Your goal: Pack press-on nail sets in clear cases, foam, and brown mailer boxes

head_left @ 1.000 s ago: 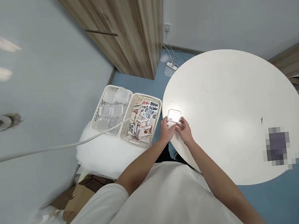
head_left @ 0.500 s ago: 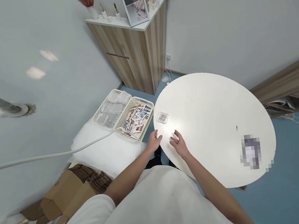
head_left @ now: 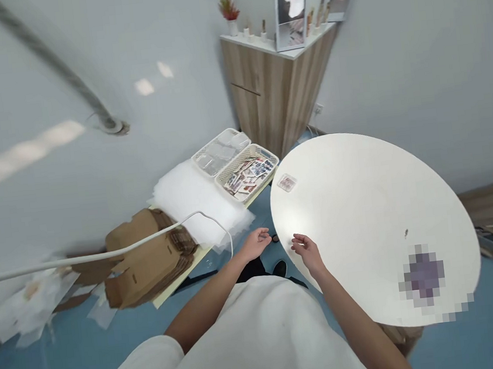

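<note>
My left hand hovers just off the near left edge of the round white table, fingers loosely curled and apart, holding nothing. Over that table's rim is my right hand, its fingers apart and nothing in it. Beyond both hands, a small clear case with reddish pieces inside lies on the table near its left edge; neither hand touches it. To the left, a white basket holds a heap of printed cards with small coloured pieces. A second basket beside it contains clear plastic boxes.
White foam sheets and folded brown cardboard boxes lie on the low table at left. A pale cable crosses in front of them. A wooden cabinet stands in the corner. A blurred purplish patch covers something on the round table.
The view has turned left, so the baskets, cabinet and round table sit further right. More of the cardboard boxes shows. Both hands stay empty, at nearly the same place in view.
</note>
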Available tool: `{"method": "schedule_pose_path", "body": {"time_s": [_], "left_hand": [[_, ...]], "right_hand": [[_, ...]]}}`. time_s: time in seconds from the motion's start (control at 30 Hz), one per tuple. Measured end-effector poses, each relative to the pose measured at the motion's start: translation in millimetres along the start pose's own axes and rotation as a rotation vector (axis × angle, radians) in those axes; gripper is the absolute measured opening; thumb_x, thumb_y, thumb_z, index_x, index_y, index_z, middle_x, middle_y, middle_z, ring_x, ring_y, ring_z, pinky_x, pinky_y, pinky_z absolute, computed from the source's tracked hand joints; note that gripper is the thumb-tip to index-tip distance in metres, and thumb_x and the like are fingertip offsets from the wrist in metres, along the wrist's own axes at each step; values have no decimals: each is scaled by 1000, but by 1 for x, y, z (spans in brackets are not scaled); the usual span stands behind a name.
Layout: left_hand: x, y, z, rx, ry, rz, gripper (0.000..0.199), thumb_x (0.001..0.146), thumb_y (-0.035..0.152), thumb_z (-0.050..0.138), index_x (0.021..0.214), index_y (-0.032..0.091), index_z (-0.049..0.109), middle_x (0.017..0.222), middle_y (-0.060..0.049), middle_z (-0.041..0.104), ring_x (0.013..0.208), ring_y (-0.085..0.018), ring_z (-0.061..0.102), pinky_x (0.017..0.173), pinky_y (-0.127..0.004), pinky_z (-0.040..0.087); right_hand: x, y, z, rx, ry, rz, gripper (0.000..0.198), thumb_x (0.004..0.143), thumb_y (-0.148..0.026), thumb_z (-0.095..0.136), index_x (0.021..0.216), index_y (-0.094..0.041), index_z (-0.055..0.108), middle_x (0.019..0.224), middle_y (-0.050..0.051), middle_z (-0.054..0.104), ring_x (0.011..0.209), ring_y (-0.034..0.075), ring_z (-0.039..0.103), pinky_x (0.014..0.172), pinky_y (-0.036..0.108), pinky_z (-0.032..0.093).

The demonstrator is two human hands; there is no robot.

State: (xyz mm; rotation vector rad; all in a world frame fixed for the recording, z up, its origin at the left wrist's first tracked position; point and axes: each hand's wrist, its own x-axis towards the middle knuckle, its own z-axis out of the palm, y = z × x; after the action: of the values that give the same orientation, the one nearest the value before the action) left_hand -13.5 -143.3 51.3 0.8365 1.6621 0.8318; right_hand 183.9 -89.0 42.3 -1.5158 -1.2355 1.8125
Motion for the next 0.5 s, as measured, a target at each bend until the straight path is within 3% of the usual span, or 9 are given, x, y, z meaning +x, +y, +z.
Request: {"method": "schedule_pose_path", "body": {"time_s": [0.2,0.5], "left_hand": [[-22,-19,-38,-19,129,-24,45,72,40,60,109,16,56,104,-12,61,92,-21,58,79,-32,46],[-34,-58,-104,-79,272,19,46,67,40,63,105,13,57,96,-10,63,79,-18,60,71,-30,47]], "right_hand": [[7,-7,27,-83,-109,-18,42,65,-41,63,101,-19,60,98,7,63,79,17,61,71,30,48],[29,-24,98,-260,-291,-58,43,67,-41,60,103,-18,56,90,6,62,73,16,60,67,30,49]]}}
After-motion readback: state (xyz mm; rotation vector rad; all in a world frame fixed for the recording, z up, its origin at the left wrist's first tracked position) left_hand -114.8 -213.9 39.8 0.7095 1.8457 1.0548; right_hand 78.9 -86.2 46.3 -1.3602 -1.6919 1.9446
